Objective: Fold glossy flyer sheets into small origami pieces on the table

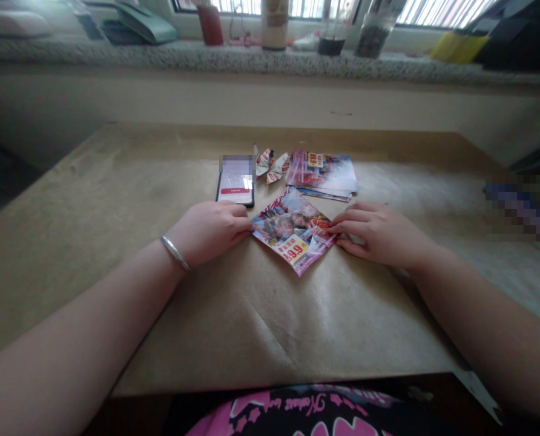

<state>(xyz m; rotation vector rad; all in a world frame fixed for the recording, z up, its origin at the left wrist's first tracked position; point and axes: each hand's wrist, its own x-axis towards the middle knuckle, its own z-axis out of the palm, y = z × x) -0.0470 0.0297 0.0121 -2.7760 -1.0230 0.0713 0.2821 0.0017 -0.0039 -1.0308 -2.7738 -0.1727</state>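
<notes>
A square of printed flyer paper (318, 239) is turned cornerwise on the table in front of me. Its left corner is pinched in the fingers of my left hand (215, 233), which wears a silver bangle on the wrist. At the opposite corner, my right hand (376, 233) grips the paper between thumb and fingers. Just beyond the paper lies a phone (236, 184) with its screen lit. Beside the phone stands a folded paper figure (272, 166) with pointed ends. To its right is a stack of similar printed flyers (329, 172).
A tan cover with creases lies over the table (197, 339). Along the far wall runs a speckled stone windowsill (179, 60) bearing a red container (210, 24), jars and a yellow object (459, 45). A dark blue object (519, 209), partly blurred, lies at the right edge.
</notes>
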